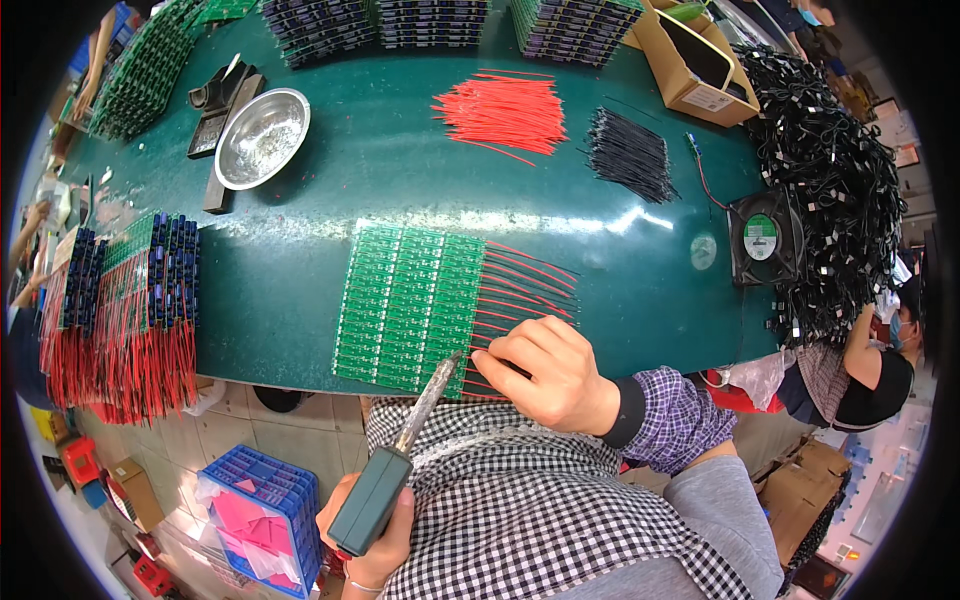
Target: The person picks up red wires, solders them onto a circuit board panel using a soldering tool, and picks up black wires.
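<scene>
A green circuit board panel [405,300] lies flat at the table's near edge, with red and dark wires [525,290] sticking out from its right side. My left hand [375,535] is wrapped round the dark green handle of a soldering iron [375,495]. The iron's tip touches or hovers just over the panel's lower right edge; which, I cannot tell. Close to that tip, my right hand [545,375] pinches thumb and forefinger together at the panel's edge, apparently on a wire. The fingers partly hide the wire's end.
Loose red wires [505,112] and black wires [630,155] lie farther back. A metal bowl [262,138] rests at the back left. Wired boards [150,300] are stacked left. A fan [765,238], a cardboard box [705,90] and a heap of black cables [830,190] are right. People work nearby.
</scene>
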